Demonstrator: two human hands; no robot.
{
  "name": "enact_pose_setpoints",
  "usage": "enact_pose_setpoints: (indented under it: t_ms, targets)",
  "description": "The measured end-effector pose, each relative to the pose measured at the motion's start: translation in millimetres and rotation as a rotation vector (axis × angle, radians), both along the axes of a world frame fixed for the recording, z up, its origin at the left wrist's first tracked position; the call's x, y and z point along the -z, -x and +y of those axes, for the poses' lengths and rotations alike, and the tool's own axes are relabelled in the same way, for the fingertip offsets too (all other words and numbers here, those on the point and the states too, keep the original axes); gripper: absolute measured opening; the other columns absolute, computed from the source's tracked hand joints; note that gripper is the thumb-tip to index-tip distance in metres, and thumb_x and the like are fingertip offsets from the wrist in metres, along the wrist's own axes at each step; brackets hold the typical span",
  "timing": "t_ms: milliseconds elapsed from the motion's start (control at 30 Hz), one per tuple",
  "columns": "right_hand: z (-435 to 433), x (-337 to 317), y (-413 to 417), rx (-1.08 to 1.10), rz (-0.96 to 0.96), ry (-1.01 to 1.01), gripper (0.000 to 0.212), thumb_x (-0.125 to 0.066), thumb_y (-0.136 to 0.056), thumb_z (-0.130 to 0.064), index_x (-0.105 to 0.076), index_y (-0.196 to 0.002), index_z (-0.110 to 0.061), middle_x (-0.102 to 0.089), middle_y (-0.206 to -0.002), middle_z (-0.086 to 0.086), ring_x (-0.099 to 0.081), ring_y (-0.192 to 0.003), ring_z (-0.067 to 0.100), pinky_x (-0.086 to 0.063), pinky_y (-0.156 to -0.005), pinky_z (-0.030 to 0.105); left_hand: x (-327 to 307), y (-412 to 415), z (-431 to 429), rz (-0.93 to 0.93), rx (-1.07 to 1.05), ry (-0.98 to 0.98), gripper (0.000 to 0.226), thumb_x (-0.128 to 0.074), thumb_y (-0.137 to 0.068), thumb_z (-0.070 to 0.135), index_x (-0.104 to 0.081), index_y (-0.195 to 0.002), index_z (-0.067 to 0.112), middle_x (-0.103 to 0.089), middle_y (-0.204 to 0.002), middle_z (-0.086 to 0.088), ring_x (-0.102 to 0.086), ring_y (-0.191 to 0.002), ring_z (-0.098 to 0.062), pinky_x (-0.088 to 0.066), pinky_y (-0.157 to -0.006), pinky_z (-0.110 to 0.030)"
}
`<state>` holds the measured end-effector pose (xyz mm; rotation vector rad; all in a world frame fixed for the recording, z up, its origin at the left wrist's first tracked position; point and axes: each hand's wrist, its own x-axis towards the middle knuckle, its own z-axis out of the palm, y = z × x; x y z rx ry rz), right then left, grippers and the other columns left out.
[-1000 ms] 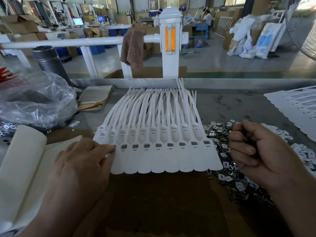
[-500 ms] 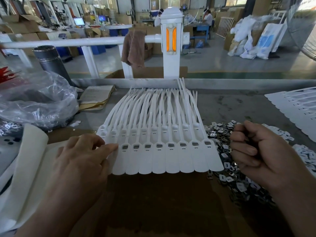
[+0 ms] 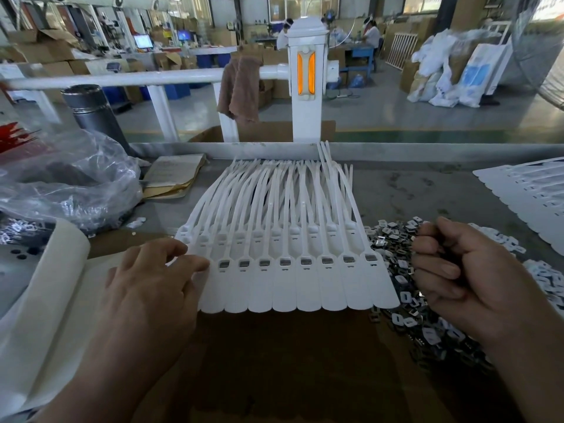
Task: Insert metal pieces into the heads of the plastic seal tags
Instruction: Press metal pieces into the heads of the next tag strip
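A fan of white plastic seal tags [image 3: 293, 270] lies on the bench, flat ends toward me, tails running away. Several heads in the front row show a dark metal piece in their slot. My left hand [image 3: 152, 285] rests on the fan's left edge, its fingers touching the leftmost tags. My right hand [image 3: 464, 276] hovers curled like a fist over a heap of small metal pieces [image 3: 406, 300] just right of the tags. Whether it holds pieces inside is hidden.
A clear plastic bag [image 3: 67, 190] with more parts lies at the left, a grey flask [image 3: 91, 111] behind it. White sheets [image 3: 45, 315] lie under my left arm. Another row of tags [image 3: 531, 193] sits at the far right. A metal rail [image 3: 244, 149] bounds the bench.
My left hand's fingers have shifted slightly right along the tags' left edge. My right hand stays curled over the metal pieces, hardly moved.
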<state>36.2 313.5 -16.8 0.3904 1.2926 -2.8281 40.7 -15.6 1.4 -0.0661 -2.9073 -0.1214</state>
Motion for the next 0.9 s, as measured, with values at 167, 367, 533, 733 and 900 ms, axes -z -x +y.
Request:
enact_pose_setpoints:
  t_ms: [167, 367, 533, 733, 900]
  targets:
    - [1, -3, -1, 0.019, -0.018, 0.226, 0.018, -0.051, -0.09, -0.025, -0.054, -0.078, -0.012, -0.047, -0.064, -0.003, -0.036, -0.038, 0.003, -0.024, -0.029, 0.013, 6, -3, 0, 0.204, -0.001, -0.249, 0.032, -0.058, -0.087, 0.014, -0.066, -0.118, 0.016, -0.058, -0.12, -0.007, -0.049, -0.111, -0.024, -0.041, -0.089, -0.04]
    - [-3, -13, -5, 0.169, 0.025, 0.432, 0.048, -0.051, -0.099, -0.039, -0.061, -0.109, 0.006, -0.07, -0.095, 0.019, -0.071, -0.072, 0.022, -0.058, -0.056, 0.026, 0, -26, 60, 0.338, 0.37, -0.438, 0.031, -0.049, -0.09, 0.038, -0.061, -0.116, 0.026, -0.056, -0.108, 0.013, -0.054, -0.096, -0.005, -0.048, -0.075, -0.024]
    - [-9, -23, -14, 0.178, 0.105, 0.44, 0.062, -0.053, -0.097, -0.044, -0.057, -0.117, 0.014, -0.067, -0.111, 0.033, -0.071, -0.095, 0.045, -0.061, -0.069, 0.046, -4, -33, 130, 0.259, 0.622, -0.479, 0.029, -0.046, -0.089, 0.045, -0.058, -0.113, 0.033, -0.059, -0.098, 0.018, -0.055, -0.089, 0.001, -0.052, -0.075, -0.024]
    - [-10, -27, -20, 0.079, 0.104, 0.424, 0.068, -0.051, -0.094, -0.053, -0.057, -0.122, 0.008, -0.064, -0.118, 0.034, -0.069, -0.099, 0.046, -0.061, -0.063, 0.047, -17, -14, 173, 0.289, 0.662, -0.479, 0.02, -0.054, -0.092, 0.033, -0.067, -0.105, 0.026, -0.062, -0.089, 0.006, -0.055, -0.083, -0.013, -0.048, -0.073, -0.033]
    - [-7, -25, -22, 0.085, 0.086, 0.372, 0.064, -0.048, -0.092, -0.056, -0.065, -0.1, 0.005, -0.071, -0.108, 0.027, -0.075, -0.079, 0.032, -0.053, -0.045, 0.022, -16, -4, 194, 0.264, 0.684, -0.41, 0.015, -0.06, -0.089, 0.032, -0.071, -0.096, 0.024, -0.063, -0.094, 0.005, -0.056, -0.088, -0.014, -0.048, -0.079, -0.034]
